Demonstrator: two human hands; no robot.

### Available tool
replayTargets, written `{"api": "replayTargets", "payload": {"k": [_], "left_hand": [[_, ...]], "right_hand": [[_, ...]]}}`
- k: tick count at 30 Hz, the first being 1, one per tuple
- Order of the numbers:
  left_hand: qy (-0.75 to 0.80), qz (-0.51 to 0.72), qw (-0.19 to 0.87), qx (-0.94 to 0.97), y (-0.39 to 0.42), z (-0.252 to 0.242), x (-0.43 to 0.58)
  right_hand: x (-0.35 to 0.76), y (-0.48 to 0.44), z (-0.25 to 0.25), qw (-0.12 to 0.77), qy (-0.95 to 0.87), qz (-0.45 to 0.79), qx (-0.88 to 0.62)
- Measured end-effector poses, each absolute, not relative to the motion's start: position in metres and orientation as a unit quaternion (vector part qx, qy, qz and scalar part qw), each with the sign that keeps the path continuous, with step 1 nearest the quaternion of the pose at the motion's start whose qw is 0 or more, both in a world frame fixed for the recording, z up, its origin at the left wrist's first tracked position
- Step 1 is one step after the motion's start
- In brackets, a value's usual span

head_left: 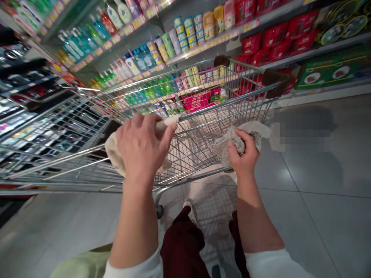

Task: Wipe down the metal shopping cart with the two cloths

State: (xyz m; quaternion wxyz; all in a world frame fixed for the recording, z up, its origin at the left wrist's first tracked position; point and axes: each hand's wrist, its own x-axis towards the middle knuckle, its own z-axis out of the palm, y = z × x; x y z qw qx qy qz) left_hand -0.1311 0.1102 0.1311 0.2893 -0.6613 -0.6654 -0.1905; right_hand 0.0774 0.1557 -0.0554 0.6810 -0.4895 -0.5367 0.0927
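Observation:
A metal wire shopping cart [204,110] stands right in front of me. My left hand [139,146] is closed over its near top rail, with a beige cloth [116,156] pressed between palm and rail. Part of this cloth sticks out past my thumb, and the rest is hidden under the hand. Lower and to the right, my right hand [245,154] grips a bunched, greyish, dirty-looking cloth [224,148] beside the cart's wire side. A pale loose end of it trails off to the right. Whether this cloth touches the wires I cannot tell.
Another wire cart [72,166] adjoins on the left. Shelves with bottles [140,58], canisters [188,33] and red packages [275,36] line the back. Green boxes [330,73] lie low at right. Tiled floor [313,170] extends right; a caster [159,211] sits near my feet.

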Motion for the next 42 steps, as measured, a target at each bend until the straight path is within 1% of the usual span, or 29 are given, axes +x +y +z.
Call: {"api": "replayTargets", "payload": {"k": [3,6,11,12,14,16,18,19,21,25,28,31,33,35,38,39,40,42], "left_hand": [[-0.635,-0.207,0.320,-0.672,0.100,0.116,-0.141],[-0.619,-0.241,0.329,-0.671,0.103,0.108,-0.148],[-0.547,-0.361,0.357,-0.666,0.099,0.092,-0.146],[-0.541,-0.394,0.360,-0.650,0.095,0.086,-0.146],[-0.548,-0.460,0.357,-0.601,0.088,0.069,-0.146],[-0.570,-0.514,0.356,-0.534,0.082,0.044,-0.147],[-0.594,-0.545,0.342,-0.482,0.079,0.012,-0.147],[-0.611,-0.549,0.326,-0.469,0.079,-0.005,-0.146],[-0.646,-0.530,0.283,-0.470,0.079,-0.042,-0.144],[-0.693,-0.428,0.265,-0.517,0.081,-0.106,-0.137],[-0.706,-0.347,0.193,-0.587,0.082,-0.135,-0.125],[-0.693,-0.274,0.106,-0.658,0.081,-0.144,-0.115],[-0.687,-0.267,0.085,-0.671,0.077,-0.139,-0.113],[-0.666,-0.323,0.120,-0.661,0.072,-0.127,-0.119],[-0.597,-0.455,0.243,-0.614,0.066,-0.104,-0.137],[-0.583,-0.481,0.277,-0.593,0.065,-0.099,-0.144],[-0.585,-0.489,0.295,-0.576,0.065,-0.096,-0.150],[-0.634,-0.445,0.286,-0.564,0.066,-0.098,-0.158]], "right_hand": [[0.061,0.152,-0.054,0.703,-0.526,0.108,-0.466],[0.053,0.149,-0.053,0.699,-0.542,0.124,-0.450],[0.048,0.144,-0.049,0.665,-0.574,0.173,-0.446],[0.048,0.144,-0.048,0.642,-0.594,0.189,-0.445],[0.047,0.144,-0.045,0.570,-0.646,0.228,-0.454],[0.047,0.144,-0.042,0.483,-0.685,0.260,-0.479],[0.046,0.144,-0.039,0.418,-0.699,0.275,-0.510],[0.046,0.144,-0.038,0.400,-0.701,0.272,-0.523],[0.045,0.143,-0.038,0.394,-0.702,0.248,-0.539],[0.042,0.143,-0.040,0.424,-0.701,0.211,-0.532],[0.042,0.143,-0.042,0.429,-0.687,0.220,-0.543],[0.042,0.144,-0.042,0.435,-0.680,0.227,-0.545],[0.042,0.144,-0.043,0.435,-0.677,0.232,-0.547],[0.041,0.144,-0.044,0.437,-0.671,0.236,-0.551],[0.039,0.143,-0.046,0.447,-0.664,0.234,-0.552],[0.039,0.143,-0.047,0.451,-0.664,0.229,-0.551],[0.039,0.144,-0.048,0.453,-0.665,0.221,-0.551],[0.039,0.145,-0.051,0.456,-0.668,0.207,-0.551]]}}
